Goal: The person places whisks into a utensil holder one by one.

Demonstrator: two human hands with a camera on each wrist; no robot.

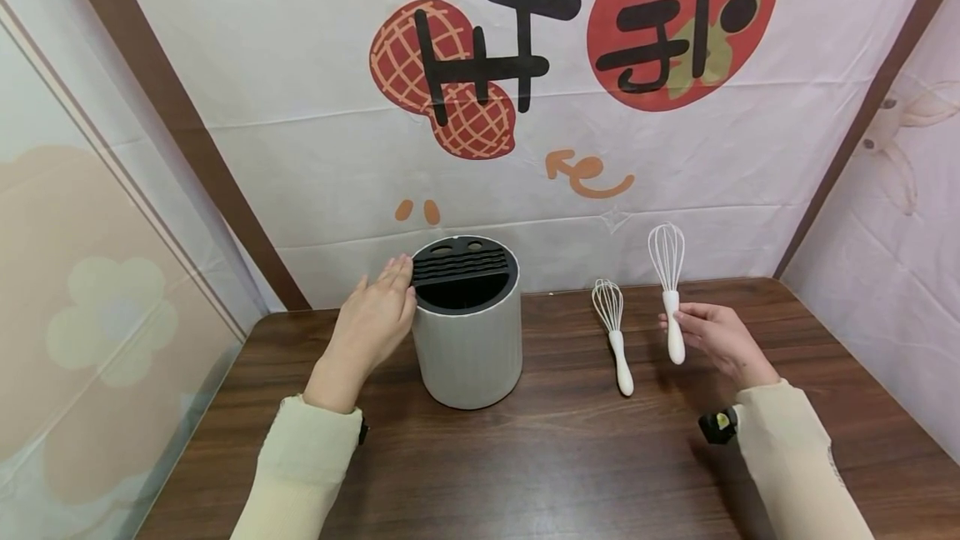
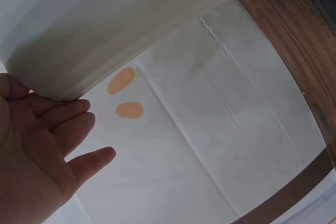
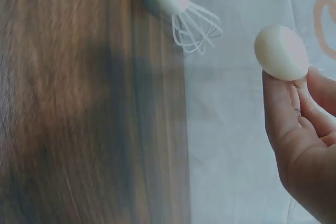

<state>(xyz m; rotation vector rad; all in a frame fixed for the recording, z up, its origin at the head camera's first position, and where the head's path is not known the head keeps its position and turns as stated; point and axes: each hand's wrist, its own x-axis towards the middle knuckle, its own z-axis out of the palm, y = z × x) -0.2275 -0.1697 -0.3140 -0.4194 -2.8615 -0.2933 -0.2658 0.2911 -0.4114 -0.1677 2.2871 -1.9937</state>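
Note:
In the head view my right hand (image 1: 723, 340) pinches a white whisk (image 1: 672, 323) by its handle, wires pointing up, above the right side of the table. The right wrist view looks at the rounded end of that whisk's handle (image 3: 282, 52) between thumb and fingers; its wires are hidden there. A second, smaller whisk (image 1: 618, 352) lies on the table to the left of it. My left hand (image 1: 378, 307) rests its fingers, fairly straight, against the left side of a light grey utensil holder (image 1: 468, 361). The holder stands upright with a black slotted top (image 1: 461, 261).
The dark wooden table (image 1: 480, 473) ends at the back against a white printed cloth (image 1: 315, 182). More cloth hangs at the left and right sides. The holder stands left of the middle, near the back edge.

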